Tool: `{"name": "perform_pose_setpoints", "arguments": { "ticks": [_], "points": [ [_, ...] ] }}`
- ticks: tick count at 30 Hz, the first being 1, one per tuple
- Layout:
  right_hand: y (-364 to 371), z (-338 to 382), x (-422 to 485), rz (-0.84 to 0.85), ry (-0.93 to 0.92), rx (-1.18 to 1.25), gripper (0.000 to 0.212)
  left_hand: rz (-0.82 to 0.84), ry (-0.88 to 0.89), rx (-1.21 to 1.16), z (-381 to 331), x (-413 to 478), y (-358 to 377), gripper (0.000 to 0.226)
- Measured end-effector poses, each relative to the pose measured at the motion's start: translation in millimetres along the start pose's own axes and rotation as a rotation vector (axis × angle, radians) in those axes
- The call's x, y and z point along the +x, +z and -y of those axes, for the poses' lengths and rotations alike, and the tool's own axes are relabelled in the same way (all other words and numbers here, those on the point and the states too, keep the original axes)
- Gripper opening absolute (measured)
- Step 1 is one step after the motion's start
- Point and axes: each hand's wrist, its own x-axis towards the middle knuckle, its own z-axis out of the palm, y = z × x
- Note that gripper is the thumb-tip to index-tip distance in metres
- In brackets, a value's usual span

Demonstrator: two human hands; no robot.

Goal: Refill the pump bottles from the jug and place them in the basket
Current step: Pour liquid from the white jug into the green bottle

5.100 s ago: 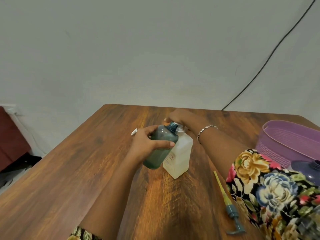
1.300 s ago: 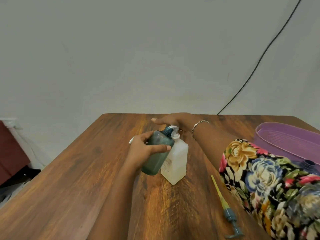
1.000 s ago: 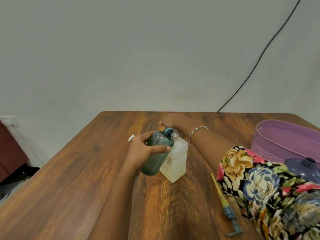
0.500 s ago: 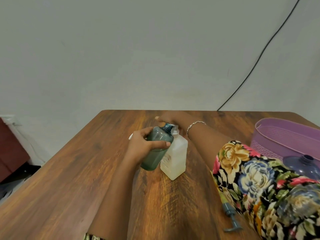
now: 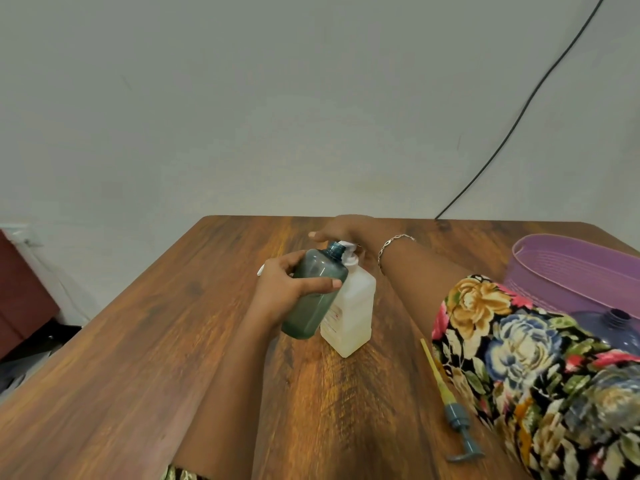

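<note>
- Leftmost, the left hand (image 5: 284,289) wraps the green bottle (image 5: 317,299), tilted, its open neck at the pump spout of the white jug (image 5: 353,313).
- Behind, the right hand (image 5: 343,230) presses flat on that pump (fingers straight); if the neck slips, soap would likely spill onto the table (image 5: 173,341).
- Nearby lies the loose pump (image 5: 457,417); the purple basket (image 5: 568,268) stands far right.

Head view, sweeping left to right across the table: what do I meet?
Green bottle → white pump bottle → loose pump → purple basket.
</note>
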Motion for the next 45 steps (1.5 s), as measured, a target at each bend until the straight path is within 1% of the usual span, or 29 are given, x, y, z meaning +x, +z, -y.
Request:
{"name": "perform_pose_setpoints", "arguments": {
  "ticks": [3,8,11,13,15,16,18,21,26,28,31,34,37,41,45],
  "points": [
    [6,-2,9,-0.033,-0.006,-0.233,0.035,0.007,0.001,-0.001,4,-1,2,0.039],
    [10,-4,26,-0.190,0.022,-0.411,0.033,-0.002,0.016,-0.002,5,-1,2,0.034],
    [9,-6,26,-0.238,0.004,-0.348,0.034,-0.009,0.015,0.017,3,-2,2,0.037],
    [3,-4,18,-0.250,-0.037,-0.280,0.035,-0.011,0.004,0.017,1,-2,1,0.047],
    [-1,2,8,-0.199,-0.081,-0.258,0.035,-0.010,0.004,0.005,-3,-1,1,0.057],
    [-3,4,3,-0.171,-0.082,-0.252,0.036,-0.010,0.009,0.005,-5,0,1,0.058],
    [-3,4,-1,-0.151,-0.064,-0.254,0.038,-0.008,0.017,0.009,-7,0,1,0.052],
    [3,1,5,-0.182,-0.034,-0.323,0.037,-0.003,0.023,0.021,-4,-1,2,0.035],
    [10,-4,23,-0.236,0.026,-0.431,0.038,-0.003,0.024,0.016,3,-2,3,0.028],
    [9,-5,25,-0.238,0.024,-0.437,0.035,-0.005,0.024,0.013,3,-2,3,0.028],
    [6,-5,19,-0.245,-0.005,-0.369,0.034,-0.007,0.025,0.016,-1,-2,2,0.031],
    [1,1,10,-0.257,-0.042,-0.281,0.035,0.005,0.018,-0.001,-7,-1,0,0.038],
    [1,4,9,-0.241,-0.006,-0.278,0.034,0.018,0.024,0.002,-9,-2,-1,0.047],
    [9,-3,17,-0.310,0.104,-0.305,0.030,0.027,0.015,0.027,-2,-2,1,0.035],
    [13,-2,16,-0.370,0.117,-0.321,0.021,0.014,-0.001,0.007,2,-3,2,0.036]
  ]
}}
